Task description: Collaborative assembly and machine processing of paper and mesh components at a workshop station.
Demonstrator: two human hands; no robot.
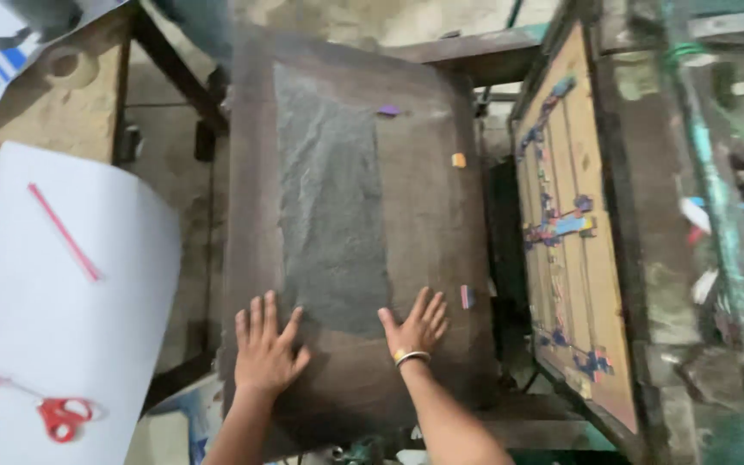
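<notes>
Nearest: left hand [264, 349], flat, palm down, fingers [257, 312] spread wide, holding nothing, pressed on the brown edge of the dark brown rectangular cloth-covered board [428, 224]. Just beside it, right hand [417, 329], likewise flat with fingers [434, 308] splayed, empty, a pale bangle [410, 356] at the wrist.

Between and beyond both hands: grey rough-textured rectangular sheet [333, 198] lying lengthwise down the middle of the board, its near edge between the two hands and touching the left fingertips.

Handling, judged: even downward pressure through both palms, hands well apart, smoothing outward from the centre to keep the sheet flat and square; the small scraps best kept out from under the palms.

Count on the board: hands, two; grey sheet, one; small coloured scraps, three — pink-and-blue scrap [467, 296] near the right hand, orange scrap [458, 159] further along, purple scrap [387, 109] at the far end.

Left side, on a separate surface: large white paper sheet [45, 301], one; red-handled scissors [64, 417], one; thin red strip [64, 231], one loose on the paper, more red offcuts by the scissors, number unclear. Further off: roll of tape [66, 62], one.

Right side: tan framed board with coloured fragments [566, 232], one.
</notes>
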